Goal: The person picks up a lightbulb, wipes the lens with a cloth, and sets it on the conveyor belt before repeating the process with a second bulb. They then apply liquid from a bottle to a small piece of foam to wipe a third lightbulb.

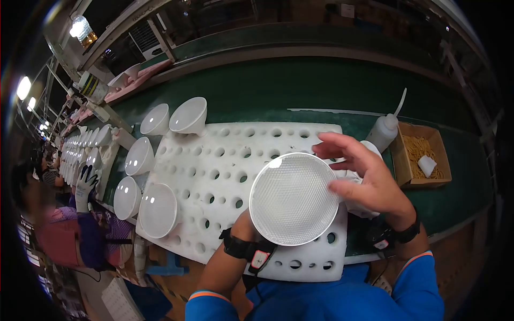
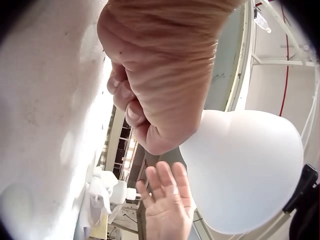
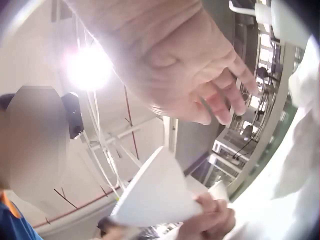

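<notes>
A white round lamp cup with a textured clear face [image 1: 294,199] is over the perforated white foam board [image 1: 214,155]. My left hand [image 2: 155,75] grips its narrow end with curled fingers, and the white body [image 2: 245,170] stands beside the hand in the left wrist view. From the head view the cup hides most of that hand. My right hand [image 1: 364,174] is at the cup's right side, fingers spread and slightly bent, holding nothing; in the right wrist view a gap separates this hand [image 3: 185,70] from the cup [image 3: 155,192].
Several similar cups [image 1: 159,210] stand at the board's left side. A white squeeze bottle [image 1: 383,132] and a cardboard box [image 1: 423,183] of tan rings are at the right. White cloth lies beyond my right hand. Another person [image 1: 69,235] sits at the far left.
</notes>
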`<action>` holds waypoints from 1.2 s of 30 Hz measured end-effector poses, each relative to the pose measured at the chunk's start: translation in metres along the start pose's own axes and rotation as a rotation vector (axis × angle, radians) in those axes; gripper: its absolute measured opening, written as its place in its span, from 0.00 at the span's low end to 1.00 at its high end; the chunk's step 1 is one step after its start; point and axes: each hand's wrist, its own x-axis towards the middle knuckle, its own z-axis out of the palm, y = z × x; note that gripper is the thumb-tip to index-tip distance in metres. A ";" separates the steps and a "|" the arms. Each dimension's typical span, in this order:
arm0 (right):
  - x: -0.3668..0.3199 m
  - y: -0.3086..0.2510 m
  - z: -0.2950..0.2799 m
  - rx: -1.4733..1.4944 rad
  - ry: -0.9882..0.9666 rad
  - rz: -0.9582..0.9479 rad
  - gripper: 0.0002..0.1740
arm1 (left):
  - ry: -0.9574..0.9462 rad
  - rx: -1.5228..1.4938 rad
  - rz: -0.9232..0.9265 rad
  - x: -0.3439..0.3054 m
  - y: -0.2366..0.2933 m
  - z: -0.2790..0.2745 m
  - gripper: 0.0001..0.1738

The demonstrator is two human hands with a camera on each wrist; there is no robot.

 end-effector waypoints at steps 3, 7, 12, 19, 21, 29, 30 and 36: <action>0.009 -0.007 0.023 -0.010 -0.056 -0.020 0.45 | -0.017 -0.032 0.001 -0.002 0.002 -0.001 0.25; 0.015 -0.003 0.032 -0.045 -0.105 0.044 0.47 | -0.025 -0.062 -0.008 -0.004 0.004 -0.004 0.25; 0.022 0.010 0.033 0.062 -0.035 0.107 0.27 | -0.029 -0.099 -0.018 -0.002 0.003 -0.003 0.25; 0.021 0.016 0.037 0.163 0.050 0.007 0.17 | -0.031 -0.219 -0.055 -0.005 0.006 -0.002 0.25; 0.020 0.018 0.034 0.170 0.016 -0.038 0.18 | -0.034 -0.268 -0.061 -0.005 0.003 -0.001 0.25; 0.017 0.012 0.026 0.157 -0.097 -0.021 0.32 | -0.139 -0.567 -0.101 -0.013 0.008 -0.010 0.25; 0.016 0.010 0.027 0.170 -0.101 0.019 0.32 | -0.152 -0.596 -0.108 -0.014 0.007 -0.011 0.25; 0.013 0.014 0.032 0.288 -0.069 0.125 0.24 | -0.196 -0.698 -0.140 -0.016 0.003 -0.013 0.25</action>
